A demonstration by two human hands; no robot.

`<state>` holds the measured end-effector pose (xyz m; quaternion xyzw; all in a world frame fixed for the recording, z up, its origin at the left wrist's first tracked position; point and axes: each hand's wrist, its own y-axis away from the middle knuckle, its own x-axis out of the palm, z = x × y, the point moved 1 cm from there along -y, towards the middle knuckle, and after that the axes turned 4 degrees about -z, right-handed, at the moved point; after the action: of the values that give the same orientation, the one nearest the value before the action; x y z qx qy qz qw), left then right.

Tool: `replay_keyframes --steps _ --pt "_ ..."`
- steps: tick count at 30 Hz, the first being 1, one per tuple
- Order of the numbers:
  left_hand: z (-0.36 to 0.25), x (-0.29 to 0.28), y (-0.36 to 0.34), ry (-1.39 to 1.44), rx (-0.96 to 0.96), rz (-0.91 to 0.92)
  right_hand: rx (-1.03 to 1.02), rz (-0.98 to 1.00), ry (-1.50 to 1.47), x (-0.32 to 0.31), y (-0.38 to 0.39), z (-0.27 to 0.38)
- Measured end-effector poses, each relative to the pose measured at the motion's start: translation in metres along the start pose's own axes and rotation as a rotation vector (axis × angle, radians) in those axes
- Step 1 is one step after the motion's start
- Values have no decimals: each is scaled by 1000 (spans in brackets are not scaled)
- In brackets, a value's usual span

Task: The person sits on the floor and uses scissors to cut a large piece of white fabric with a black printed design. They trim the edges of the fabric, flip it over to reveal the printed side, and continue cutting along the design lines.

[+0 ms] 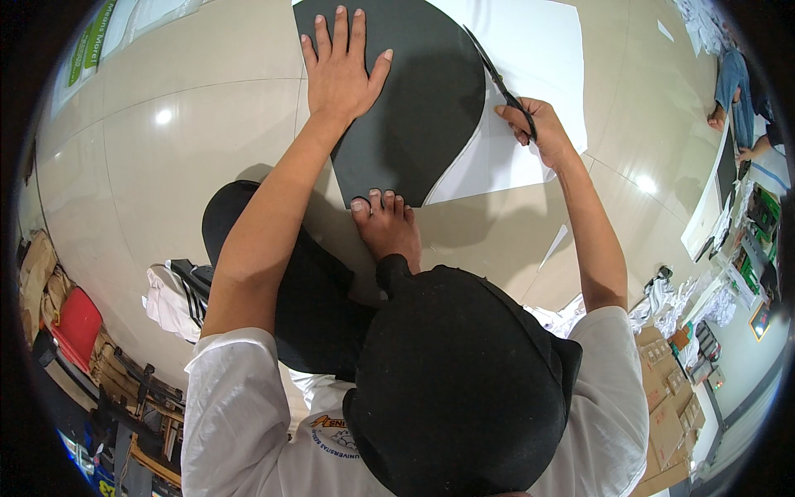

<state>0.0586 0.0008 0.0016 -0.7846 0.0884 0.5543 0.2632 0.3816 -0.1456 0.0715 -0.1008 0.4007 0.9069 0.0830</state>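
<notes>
My left hand (pixel 339 79) lies flat with fingers spread on a large dark grey sheet (pixel 426 108) with a rounded right edge. Under or against that edge lies a white sheet (pixel 542 41), wider to the right. Black-handled scissors (pixel 494 76) are in my right hand (pixel 540 131), fingers in the handle loops. Their blades point away from me, up and left, along the dark sheet's curved edge. Whether the blades are parted is hard to see. My bare foot (pixel 389 232) has its toes at the near edge of the dark sheet.
On the glossy tiled floor (pixel 199 124), a thin white offcut (pixel 553 247) lies near my right forearm. Another person (pixel 733 91) is at the far right beside paper and tools. Cardboard boxes (pixel 662 406) stand at the lower right, a red chair-like object (pixel 76 327) at the left.
</notes>
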Motion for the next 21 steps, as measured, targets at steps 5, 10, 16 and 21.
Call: replay_keyframes --steps 5,10,16,21 --pt "-16 -29 -15 -14 -105 256 0 -6 -2 -2 -2 1" --pt "-15 -34 -17 -17 -117 269 -9 3 1 1 -5 1" --pt "-15 -33 -16 -19 -121 272 4 17 49 -2 -4 5" --pt "-15 -32 -15 -17 -112 260 0 35 73 -7 -6 4"
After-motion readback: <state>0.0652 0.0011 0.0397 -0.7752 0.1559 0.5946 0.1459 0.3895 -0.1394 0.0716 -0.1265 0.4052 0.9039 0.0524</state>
